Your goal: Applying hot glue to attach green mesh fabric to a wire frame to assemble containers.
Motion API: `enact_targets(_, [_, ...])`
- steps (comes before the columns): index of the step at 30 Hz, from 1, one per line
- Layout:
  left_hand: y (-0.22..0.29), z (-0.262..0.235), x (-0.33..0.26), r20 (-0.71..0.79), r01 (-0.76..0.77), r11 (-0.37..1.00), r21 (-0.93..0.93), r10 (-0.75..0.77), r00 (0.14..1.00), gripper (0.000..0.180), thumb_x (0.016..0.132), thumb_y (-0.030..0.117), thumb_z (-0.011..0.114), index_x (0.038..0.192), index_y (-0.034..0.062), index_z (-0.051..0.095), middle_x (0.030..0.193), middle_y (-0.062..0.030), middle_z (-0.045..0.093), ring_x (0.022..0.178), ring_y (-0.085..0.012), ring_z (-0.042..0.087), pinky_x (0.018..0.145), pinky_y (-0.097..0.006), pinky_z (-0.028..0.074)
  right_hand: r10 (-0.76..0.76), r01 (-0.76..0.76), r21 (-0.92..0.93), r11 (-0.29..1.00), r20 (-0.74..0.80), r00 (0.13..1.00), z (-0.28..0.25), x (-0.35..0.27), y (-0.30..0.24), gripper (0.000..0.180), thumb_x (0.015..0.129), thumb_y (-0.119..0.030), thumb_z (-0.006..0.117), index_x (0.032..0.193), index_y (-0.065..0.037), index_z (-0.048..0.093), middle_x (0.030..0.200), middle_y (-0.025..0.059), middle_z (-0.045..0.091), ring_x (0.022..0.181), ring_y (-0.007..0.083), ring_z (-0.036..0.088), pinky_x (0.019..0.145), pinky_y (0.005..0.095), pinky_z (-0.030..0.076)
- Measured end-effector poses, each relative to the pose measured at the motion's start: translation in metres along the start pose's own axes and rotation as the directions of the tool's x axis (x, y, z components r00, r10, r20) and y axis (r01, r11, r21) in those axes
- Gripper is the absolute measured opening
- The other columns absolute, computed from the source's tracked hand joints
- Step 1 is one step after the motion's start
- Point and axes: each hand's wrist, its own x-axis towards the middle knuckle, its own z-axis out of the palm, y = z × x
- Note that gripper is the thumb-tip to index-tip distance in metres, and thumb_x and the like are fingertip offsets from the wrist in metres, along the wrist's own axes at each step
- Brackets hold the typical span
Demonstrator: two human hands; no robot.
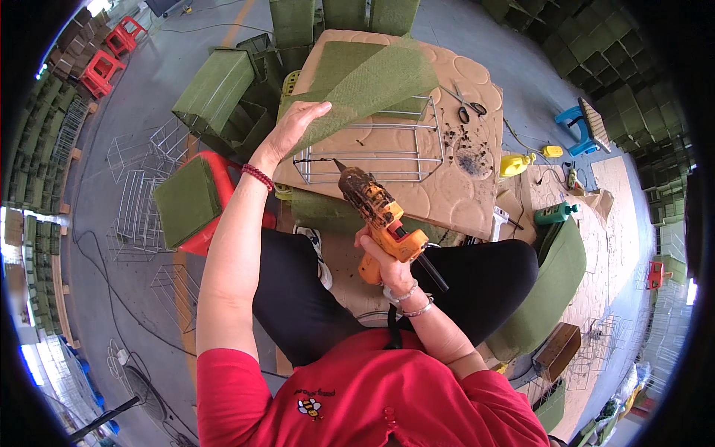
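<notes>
orange glue gun (393, 229), dark-smeared, sits in the right hand's (387, 261) closed grip, nozzle at a dark line on the wire frame (395, 156). the left hand's (296, 128) grip is closed on green cloth (380, 83), raised over the frame on the brown tabletop (463, 203). beyond lie scissors (467, 104); farther, red stools (101, 72).

The cloth (380, 86) hides part of the frame (380, 157); the right hand (389, 264) covers some of the gun (372, 205). Specks (459, 138) on the table (469, 195) are too small to identify. Far-right stacks (607, 45) are cut off.
</notes>
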Motion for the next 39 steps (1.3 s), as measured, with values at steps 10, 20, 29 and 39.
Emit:
enact_targets(10, [0.005,-0.001,0.0,0.066,-0.047,0.999,0.021,0.045,0.997,0.04,0.095,0.032,0.049,0.099,-0.0042,0.065,0.091,0.0055,0.061,0.082,-0.0039,0.051,0.079,-0.022,0.041,0.018,-0.018,0.001,1.0,0.002,1.0,0.0,0.001,-0.001,0.011,0.085,-0.009,0.065,0.093,-0.005,0.058,0.084,-0.0001,0.059,0.079,0.0083,0.056,0.072,0.0249,0.046])
enact_targets(20, [0.007,-0.002,-0.002,0.079,-0.003,1.0,-0.019,0.005,0.997,0.047,0.093,0.036,0.052,0.104,-0.0083,0.063,0.093,0.0038,0.059,0.09,-0.0069,0.05,0.086,-0.024,0.038,-0.019,0.019,0.002,1.0,-0.018,1.0,-0.012,-0.001,-0.006,0.012,0.086,-0.008,0.063,0.095,-0.005,0.056,0.085,0.0002,0.057,0.08,0.0093,0.055,0.074,0.0257,0.045])
enact_targets(29, [0.013,0.002,-0.005,0.066,-0.002,1.0,-0.011,0.003,0.998,0.045,0.092,0.037,0.052,0.098,-0.0057,0.065,0.087,0.0054,0.056,0.083,-0.0058,0.047,0.08,-0.023,0.038,0.026,-0.026,0.0,1.0,-0.049,0.998,-0.019,-0.008,-0.006,0.012,0.088,-0.013,0.062,0.097,-0.008,0.056,0.087,-0.0021,0.057,0.076,0.0054,0.05,0.066,0.022,0.04])
enact_targets(39, [0.007,-0.002,-0.002,0.073,-0.007,1.0,0.023,0.005,0.997,0.042,0.094,0.035,0.05,0.102,-0.0032,0.066,0.094,0.0035,0.063,0.085,-0.0048,0.053,0.081,-0.022,0.042,0.018,-0.017,0.027,0.999,-0.016,1.0,-0.008,-0.004,0.001,0.014,0.086,-0.01,0.063,0.097,-0.005,0.055,0.087,-0.0005,0.057,0.081,0.0082,0.054,0.072,0.0235,0.044])
